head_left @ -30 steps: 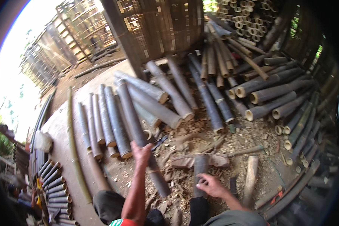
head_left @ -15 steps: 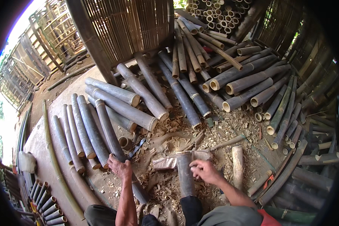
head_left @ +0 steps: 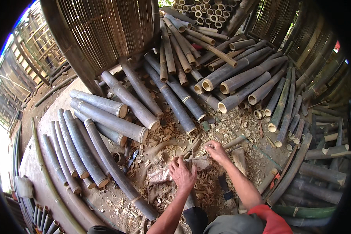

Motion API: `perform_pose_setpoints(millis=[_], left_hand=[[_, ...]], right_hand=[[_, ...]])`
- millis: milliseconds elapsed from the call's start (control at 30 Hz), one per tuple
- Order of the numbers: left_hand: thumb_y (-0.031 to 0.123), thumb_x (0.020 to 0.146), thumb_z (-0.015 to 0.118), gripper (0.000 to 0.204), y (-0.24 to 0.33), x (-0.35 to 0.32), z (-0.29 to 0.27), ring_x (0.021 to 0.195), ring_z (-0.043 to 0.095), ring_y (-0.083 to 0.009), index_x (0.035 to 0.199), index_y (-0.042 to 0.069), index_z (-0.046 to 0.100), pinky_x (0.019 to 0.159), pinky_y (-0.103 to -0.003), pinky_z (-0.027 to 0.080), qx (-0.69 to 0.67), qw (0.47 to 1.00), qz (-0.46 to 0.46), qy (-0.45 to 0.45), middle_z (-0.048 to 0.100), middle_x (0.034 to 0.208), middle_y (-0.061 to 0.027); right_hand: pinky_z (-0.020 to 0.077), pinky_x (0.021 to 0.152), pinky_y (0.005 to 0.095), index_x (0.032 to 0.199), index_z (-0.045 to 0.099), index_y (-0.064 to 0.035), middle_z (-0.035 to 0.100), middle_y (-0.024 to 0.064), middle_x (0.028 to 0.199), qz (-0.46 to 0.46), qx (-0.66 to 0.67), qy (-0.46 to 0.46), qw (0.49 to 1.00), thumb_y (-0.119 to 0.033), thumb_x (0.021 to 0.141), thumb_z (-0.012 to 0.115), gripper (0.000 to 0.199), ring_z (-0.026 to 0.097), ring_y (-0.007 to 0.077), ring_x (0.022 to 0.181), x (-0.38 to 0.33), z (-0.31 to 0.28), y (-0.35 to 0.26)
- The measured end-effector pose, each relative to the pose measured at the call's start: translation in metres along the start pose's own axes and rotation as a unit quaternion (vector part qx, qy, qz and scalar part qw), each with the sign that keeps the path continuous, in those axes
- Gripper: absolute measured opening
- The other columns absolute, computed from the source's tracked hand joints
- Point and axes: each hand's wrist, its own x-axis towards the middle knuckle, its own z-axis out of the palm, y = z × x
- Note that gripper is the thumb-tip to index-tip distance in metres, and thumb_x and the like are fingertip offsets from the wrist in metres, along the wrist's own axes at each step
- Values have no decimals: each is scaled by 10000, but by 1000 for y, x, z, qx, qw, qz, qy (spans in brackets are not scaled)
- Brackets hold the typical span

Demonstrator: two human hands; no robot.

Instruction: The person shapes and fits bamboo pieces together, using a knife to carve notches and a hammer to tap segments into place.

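My left hand rests over the upper end of a short dark bamboo piece between my legs, its fingers curled down around that end. Most of the piece's top is hidden under the hand. To the right and a little farther off, my right hand is closed, thumb against fingers; anything inside is too small to make out. Below both hands lies a pale, rough block across the shavings. A pale, stripped log stands partly behind my right forearm. Left of the block lies a long grey bamboo pole.
Wood shavings cover the ground. A knife-like blade lies left of the block, and a dark tool by my right forearm. Bamboo poles lie in rows on the left and in a heap at the back right.
My left hand has left the long pole and moved right onto the short bamboo piece. My right hand has moved away from that piece, up and right. The whole view has shifted slightly.
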Motion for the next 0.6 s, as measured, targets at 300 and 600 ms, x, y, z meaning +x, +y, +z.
perform_pose_setpoints(millis=[300, 600], left_hand=[[405, 871, 711, 681, -1, 3, -2, 1379, 411, -412, 1420, 47, 526, 1132, -565, 319, 10, 1000, -19, 4, 496, 1404, -221], [411, 844, 731, 660, 3, 5, 1, 1330, 444, -416, 1376, 64, 553, 1107, -560, 358, 0, 1000, -9, 17, 520, 1330, -212]], right_hand=[[552, 895, 488, 1230, 666, 32, 682, 237, 1154, -156, -246, 66, 954, -272, 1007, 636, 378, 680, 386, 1015, 62, 17, -31], [505, 1037, 580, 1343, 429, 46, 611, 308, 1233, -71, -308, 53, 947, -309, 870, 795, 696, 612, 450, 1210, 125, 87, -99]])
